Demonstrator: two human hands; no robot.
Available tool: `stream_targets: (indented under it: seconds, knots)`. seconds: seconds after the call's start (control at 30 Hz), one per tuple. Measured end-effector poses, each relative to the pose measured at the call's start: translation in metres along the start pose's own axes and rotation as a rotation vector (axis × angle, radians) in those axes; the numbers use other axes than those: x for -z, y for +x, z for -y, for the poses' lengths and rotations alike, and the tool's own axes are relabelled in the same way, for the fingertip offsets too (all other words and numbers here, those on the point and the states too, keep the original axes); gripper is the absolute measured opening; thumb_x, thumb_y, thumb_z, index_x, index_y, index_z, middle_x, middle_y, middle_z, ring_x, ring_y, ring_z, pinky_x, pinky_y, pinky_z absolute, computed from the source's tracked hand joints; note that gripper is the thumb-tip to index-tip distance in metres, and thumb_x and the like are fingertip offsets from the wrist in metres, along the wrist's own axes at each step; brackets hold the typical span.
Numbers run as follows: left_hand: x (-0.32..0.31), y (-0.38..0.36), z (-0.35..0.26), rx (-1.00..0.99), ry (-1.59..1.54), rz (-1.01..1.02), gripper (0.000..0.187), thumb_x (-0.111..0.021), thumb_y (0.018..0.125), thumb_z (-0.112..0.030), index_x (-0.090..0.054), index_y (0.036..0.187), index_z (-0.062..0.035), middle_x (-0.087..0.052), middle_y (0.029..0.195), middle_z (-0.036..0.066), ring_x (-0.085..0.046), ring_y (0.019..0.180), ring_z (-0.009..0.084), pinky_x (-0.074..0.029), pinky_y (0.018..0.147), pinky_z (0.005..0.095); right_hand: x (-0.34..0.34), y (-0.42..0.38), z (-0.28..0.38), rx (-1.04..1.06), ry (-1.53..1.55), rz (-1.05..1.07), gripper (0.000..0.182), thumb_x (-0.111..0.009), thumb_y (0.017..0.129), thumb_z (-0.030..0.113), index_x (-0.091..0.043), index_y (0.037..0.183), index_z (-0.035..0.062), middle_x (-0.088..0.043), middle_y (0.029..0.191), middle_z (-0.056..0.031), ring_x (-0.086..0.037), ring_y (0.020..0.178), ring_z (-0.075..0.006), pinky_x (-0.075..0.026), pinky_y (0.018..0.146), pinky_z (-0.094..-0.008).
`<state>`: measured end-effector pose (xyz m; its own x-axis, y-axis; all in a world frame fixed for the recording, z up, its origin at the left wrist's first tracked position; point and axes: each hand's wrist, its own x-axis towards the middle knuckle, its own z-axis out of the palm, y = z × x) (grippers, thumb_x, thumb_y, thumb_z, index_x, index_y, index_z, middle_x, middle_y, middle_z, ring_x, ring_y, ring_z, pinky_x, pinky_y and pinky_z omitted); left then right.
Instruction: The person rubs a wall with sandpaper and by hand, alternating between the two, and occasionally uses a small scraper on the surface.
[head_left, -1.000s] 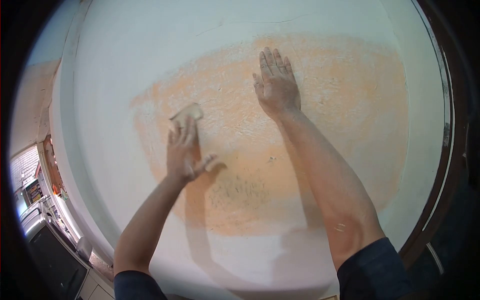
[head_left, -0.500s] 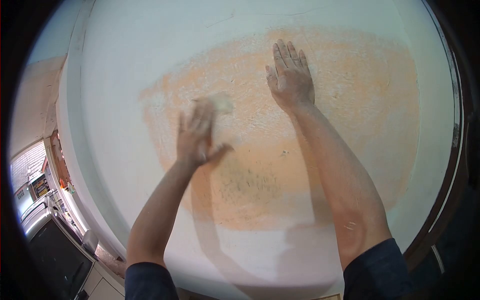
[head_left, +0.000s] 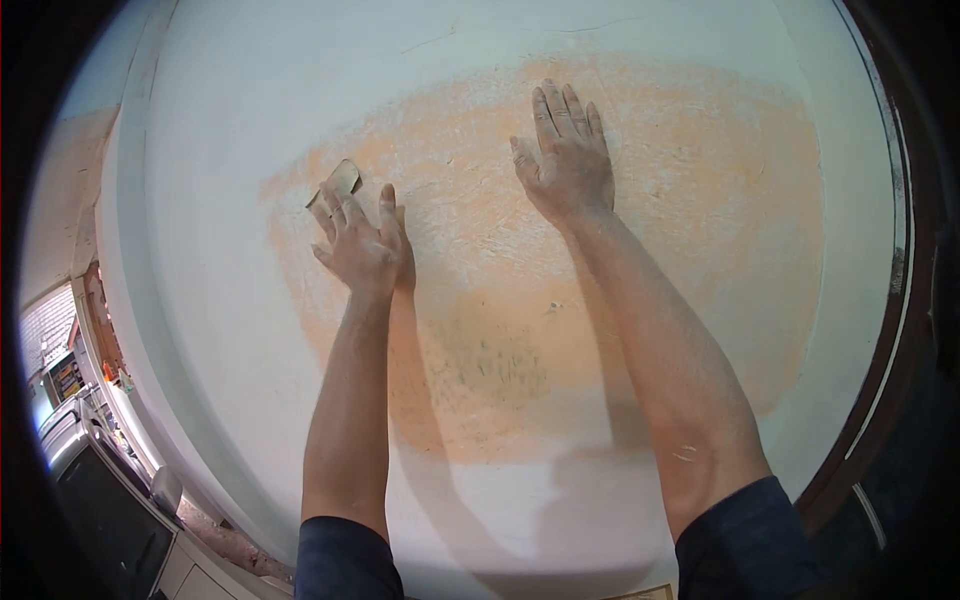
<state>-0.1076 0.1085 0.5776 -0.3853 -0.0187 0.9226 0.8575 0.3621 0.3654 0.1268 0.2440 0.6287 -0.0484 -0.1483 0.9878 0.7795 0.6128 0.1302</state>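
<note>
My left hand (head_left: 360, 245) presses a small bent piece of sandpaper (head_left: 345, 176) against the wall, near the upper left of an orange, scraped patch (head_left: 740, 200). The sheet sticks out past the fingertips, and its lower part is hidden under the fingers. Flat on the upper middle of the same patch lies my right hand (head_left: 568, 165), open, fingers up, with nothing in it. Pale dust covers its fingers. Rough whitish streaks run across the patch between the two hands, and dark marks (head_left: 490, 365) show lower down.
Pale wall (head_left: 220, 300) surrounds the patch, with thin cracks near the top. A dark frame (head_left: 905, 330) borders the right side. At lower left stands a vehicle (head_left: 110, 510) with a side mirror, close to the wall's left edge.
My left hand has swept left and slightly up across the patch with the sandpaper, which was blurred before. My right hand stays in place on the wall; the view has shifted slightly.
</note>
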Motion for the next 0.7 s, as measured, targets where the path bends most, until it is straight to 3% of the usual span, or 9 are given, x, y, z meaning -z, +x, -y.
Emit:
stream_targets:
  seconds: [0.07,0.13,0.17,0.27,0.4,0.53,0.63,0.67,0.7]
  knots:
    - [0.012,-0.006,-0.011,0.053,-0.048,0.031,0.100,-0.039,0.102,-0.078,-0.029,0.169,-0.0042,-0.015,0.180,0.014,-0.006,0.164,0.0463,-0.011,0.128,0.0701,-0.002,-0.001,0.002,-0.003,0.027,-0.041,0.071,-0.041,0.111,0.051,-0.032,0.168,0.0084,-0.030,0.175,-0.0073,-0.023,0.163,-0.0246,-0.015,0.136,-0.0450]
    - [0.019,-0.023,-0.029,-0.243,0.174,0.094,0.105,-0.038,0.099,-0.082,-0.028,0.169,-0.0048,-0.016,0.180,0.012,-0.007,0.166,0.0412,-0.008,0.128,0.0704,0.000,-0.003,0.001,0.004,0.022,-0.024,0.072,-0.042,0.111,0.051,-0.033,0.167,0.0082,-0.030,0.175,-0.0076,-0.023,0.163,-0.0251,-0.015,0.136,-0.0454]
    - [0.009,-0.032,-0.021,-0.469,-0.003,0.012,0.108,-0.040,0.097,-0.084,-0.027,0.169,-0.0062,-0.015,0.180,0.011,-0.008,0.166,0.0364,-0.005,0.128,0.0708,0.001,-0.001,0.000,0.010,0.012,-0.020,0.072,-0.042,0.111,0.052,-0.033,0.167,0.0079,-0.031,0.175,-0.0080,-0.023,0.163,-0.0256,-0.015,0.136,-0.0458]
    - [0.027,-0.013,0.015,-0.650,0.301,0.093,0.108,-0.044,0.096,-0.085,-0.026,0.170,-0.0084,-0.017,0.180,0.011,-0.011,0.166,0.0356,-0.005,0.129,0.0688,-0.001,0.000,0.000,0.015,0.035,-0.036,0.072,-0.043,0.110,0.052,-0.034,0.167,0.0077,-0.031,0.175,-0.0085,-0.023,0.163,-0.0262,-0.015,0.136,-0.0463]
    - [-0.032,0.048,0.106,-0.036,0.067,-0.107,0.106,-0.053,0.095,-0.079,-0.023,0.172,-0.0107,-0.021,0.180,0.011,-0.018,0.165,0.0364,-0.013,0.129,0.0643,0.000,-0.003,0.000,-0.008,0.041,-0.005,0.073,-0.043,0.110,0.053,-0.033,0.168,0.0081,-0.030,0.176,-0.0083,-0.022,0.164,-0.0262,-0.014,0.136,-0.0464]
    - [0.025,-0.048,0.024,-0.806,0.131,0.058,0.093,-0.067,0.094,-0.059,-0.038,0.165,-0.0060,-0.036,0.172,0.017,-0.035,0.157,0.0376,-0.025,0.125,0.0612,-0.002,0.000,0.000,-0.002,0.013,0.019,0.075,-0.042,0.110,0.055,-0.030,0.169,0.0093,-0.027,0.177,-0.0073,-0.019,0.165,-0.0256,-0.012,0.136,-0.0462]
    - [0.015,-0.018,0.058,-0.640,0.258,-0.007,0.092,-0.067,0.095,-0.056,-0.034,0.167,-0.0094,-0.035,0.174,0.012,-0.033,0.159,0.0346,-0.022,0.127,0.0611,-0.005,0.000,-0.001,0.032,0.035,0.005,0.077,-0.043,0.109,0.056,-0.030,0.169,0.0093,-0.027,0.176,-0.0082,-0.017,0.165,-0.0263,-0.010,0.136,-0.0475]
    - [0.021,-0.002,0.067,-0.343,0.184,0.009,0.091,-0.066,0.096,-0.054,-0.030,0.169,-0.0142,-0.031,0.176,0.010,-0.026,0.163,0.0338,-0.016,0.129,0.0623,-0.005,0.002,-0.003,0.024,0.075,-0.022,0.078,-0.045,0.108,0.055,-0.030,0.169,0.0089,-0.028,0.176,-0.0096,-0.017,0.165,-0.0272,-0.009,0.136,-0.0487]
    - [-0.028,0.033,0.129,-0.152,-0.340,-0.013,0.087,-0.065,0.097,-0.051,-0.031,0.169,-0.0150,-0.031,0.176,0.015,-0.025,0.163,0.0365,-0.014,0.128,0.0643,-0.002,0.004,-0.004,0.014,0.065,-0.028,0.078,-0.045,0.108,0.055,-0.030,0.169,0.0089,-0.028,0.176,-0.0096,-0.017,0.165,-0.0272,-0.009,0.136,-0.0487]
